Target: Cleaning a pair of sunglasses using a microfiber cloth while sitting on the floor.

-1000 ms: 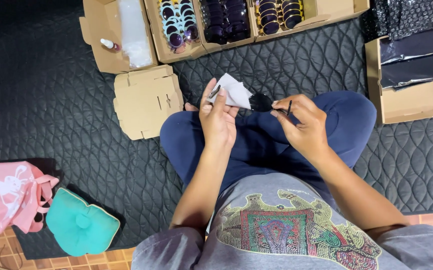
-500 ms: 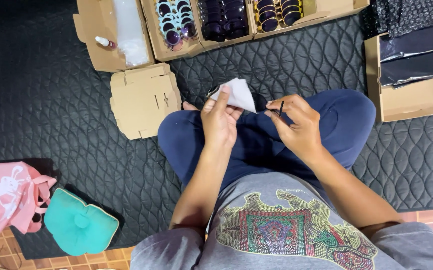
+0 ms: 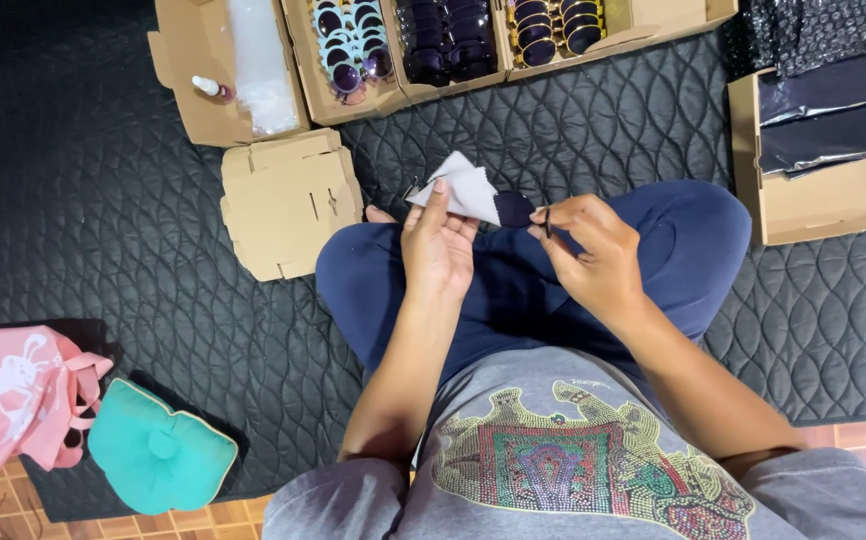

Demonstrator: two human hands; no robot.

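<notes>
I see the left hand (image 3: 438, 250) raised over the lap, fingers pinching a soft white cleaning cloth (image 3: 465, 187) against dark sunglasses (image 3: 516, 209). The right hand (image 3: 593, 250) grips the glasses' thin temple between fingertips. Both hover above the black quilted mat (image 3: 103, 220), near the flat cardboard box (image 3: 288, 200).

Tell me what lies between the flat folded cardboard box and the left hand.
In the head view, only dark quilted mat shows between the flat cardboard box and the left hand, plus the edge of the blue-trousered knee lower down.
</notes>
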